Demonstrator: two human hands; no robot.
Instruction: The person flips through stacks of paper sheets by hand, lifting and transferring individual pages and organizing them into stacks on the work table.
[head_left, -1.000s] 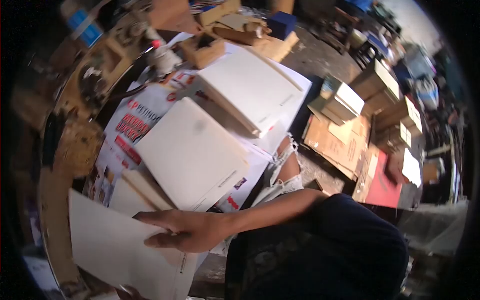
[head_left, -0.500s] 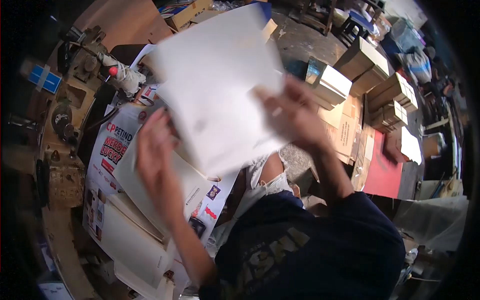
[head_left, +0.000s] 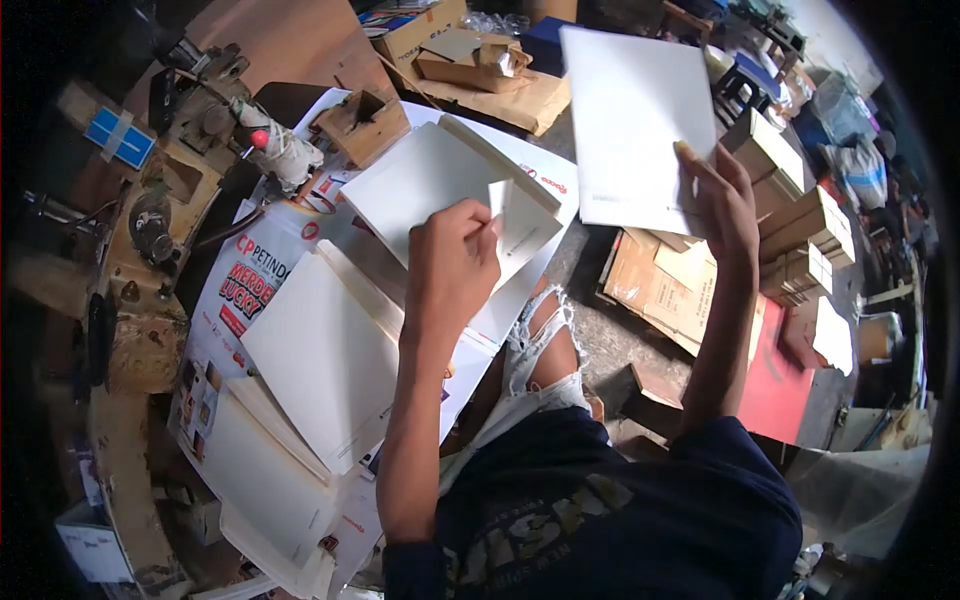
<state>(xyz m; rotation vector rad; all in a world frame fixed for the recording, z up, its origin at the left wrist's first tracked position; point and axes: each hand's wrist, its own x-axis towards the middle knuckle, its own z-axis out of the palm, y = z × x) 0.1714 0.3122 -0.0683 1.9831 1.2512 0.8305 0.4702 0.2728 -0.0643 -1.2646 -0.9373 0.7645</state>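
My right hand (head_left: 727, 205) holds a white booklet (head_left: 640, 130) up by its lower right corner, thumb on its face. Over the far white stack (head_left: 430, 165), my left hand (head_left: 455, 255) is closed with a small white paper piece (head_left: 503, 200) at its fingertips. A middle white stack (head_left: 320, 350) lies left of my left forearm. Nearer me, at the lower left, is another white stack (head_left: 265, 480). All the stacks rest on a printed poster sheet (head_left: 235, 265).
A metal machine (head_left: 150, 230) with a red knob stands along the left. A wooden block (head_left: 362, 125) sits beyond the stacks. Tied paper bundles (head_left: 800, 270), flat cardboard (head_left: 660, 290) and a red sheet (head_left: 775, 380) lie to the right.
The white booklet has moved from in front of me up to the right, in my right hand. My left hand has shifted right to the far stack, and its fingers have closed.
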